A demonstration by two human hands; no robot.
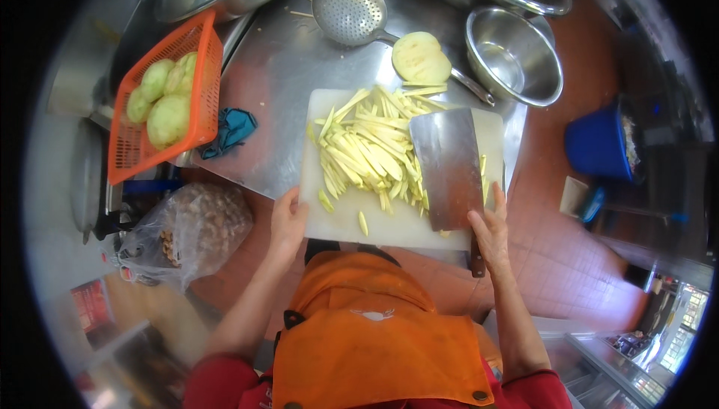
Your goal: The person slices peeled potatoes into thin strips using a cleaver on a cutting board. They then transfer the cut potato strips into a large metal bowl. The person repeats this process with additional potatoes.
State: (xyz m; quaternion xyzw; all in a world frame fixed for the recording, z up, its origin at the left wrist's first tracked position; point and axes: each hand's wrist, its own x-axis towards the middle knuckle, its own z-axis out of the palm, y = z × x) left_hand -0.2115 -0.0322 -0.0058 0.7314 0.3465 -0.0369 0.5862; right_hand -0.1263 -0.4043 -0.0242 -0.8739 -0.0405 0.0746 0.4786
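Observation:
A white plastic cutting board lies before me, overhanging the front of the steel table. Pale green vegetable strips are heaped on it, and a few loose ones lie near its front edge. My left hand grips the board's left edge, thumb on top. At the right edge, my right hand grips the board with its thumb pressed on the base of a cleaver. The blade lies flat across the strips, and its wooden handle extends past the board's front edge. A peeled, cut vegetable piece rests beyond the board.
A perforated steel skimmer lies behind, its handle passing under the cut piece. Steel bowls stand at the back. Left are an orange basket of peeled vegetables, a teal cloth and a plastic bag. A blue bucket is right.

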